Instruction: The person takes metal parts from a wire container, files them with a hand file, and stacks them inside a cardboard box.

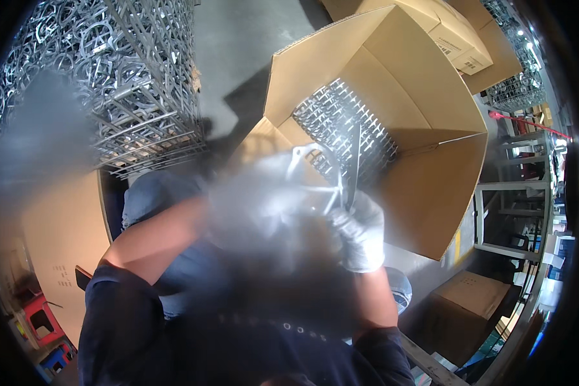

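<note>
Wire basket (151,106) ahead left, loose metal parts (87,38) heaped in it. Open carton (441,193) ahead right, stacked parts (341,119) in rows inside. Another carton (447,38) behind it, top right. Held part (336,170) at right hand (361,235), between person's torso and open carton. Lower carton (473,293) to the right, nearer than the frame rack (511,186), which stands right of the open carton

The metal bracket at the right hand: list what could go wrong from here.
If the right hand lost its grip, the metal bracket might drop toward the open carton and scratch the metal parts inside. The thin metal strip beside the bracket could snag the glove.
</note>
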Demonstrator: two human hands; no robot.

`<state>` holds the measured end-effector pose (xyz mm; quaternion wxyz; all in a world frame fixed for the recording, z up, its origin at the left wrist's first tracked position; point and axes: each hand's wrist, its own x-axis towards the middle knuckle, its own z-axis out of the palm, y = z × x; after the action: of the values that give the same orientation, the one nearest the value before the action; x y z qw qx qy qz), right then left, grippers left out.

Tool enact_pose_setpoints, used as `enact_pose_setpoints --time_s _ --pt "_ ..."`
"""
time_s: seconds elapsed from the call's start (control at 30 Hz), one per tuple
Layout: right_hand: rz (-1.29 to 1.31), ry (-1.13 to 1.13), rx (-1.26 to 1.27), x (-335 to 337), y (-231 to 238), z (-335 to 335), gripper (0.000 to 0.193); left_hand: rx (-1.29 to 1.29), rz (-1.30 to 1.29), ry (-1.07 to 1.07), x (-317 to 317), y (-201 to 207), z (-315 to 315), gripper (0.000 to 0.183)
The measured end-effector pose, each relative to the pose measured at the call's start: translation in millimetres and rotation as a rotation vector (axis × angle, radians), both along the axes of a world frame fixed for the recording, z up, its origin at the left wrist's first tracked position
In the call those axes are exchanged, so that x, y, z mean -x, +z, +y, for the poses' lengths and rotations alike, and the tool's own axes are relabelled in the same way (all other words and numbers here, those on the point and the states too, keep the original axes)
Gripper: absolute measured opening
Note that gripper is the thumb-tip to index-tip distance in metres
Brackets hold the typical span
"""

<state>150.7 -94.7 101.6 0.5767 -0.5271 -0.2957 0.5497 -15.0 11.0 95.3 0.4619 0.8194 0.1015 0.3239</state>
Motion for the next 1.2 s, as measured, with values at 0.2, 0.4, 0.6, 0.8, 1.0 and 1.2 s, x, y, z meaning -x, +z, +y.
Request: enact_pose_setpoints --time_s 0.2,0.4,0.6,0.8,1.0,1.2 --pt "0.004 -0.142 0.012 0 -2 -3 0.012 0.843 0.223 -0.142 1 8 1 0.033" --pt "-0.055 -0.160 0.007 1 7 -6 0.014 0.912 0.073 -0.213 4 -8 -7 0.036" --pt "-0.062 -0.145 -0.022 1 11 -10 0.016 0.976 0.169 -0.171 1 9 -8 0.034" --pt "0.000 -0.100 -0.027 -3 8 -1 0.018 0.563 0.078 -0.159 -1 -5 4 0.031" --pt "-0.168 -0.047 -0.049 -3 12 -8 0.018 0.482 0.165 -0.059 4 0 -2 0.023" --pt "-0.398 -0.271 -0.107 -16 -4 -1 0.036 -0.029 0.117 0.040 5 -2 4 0.010"
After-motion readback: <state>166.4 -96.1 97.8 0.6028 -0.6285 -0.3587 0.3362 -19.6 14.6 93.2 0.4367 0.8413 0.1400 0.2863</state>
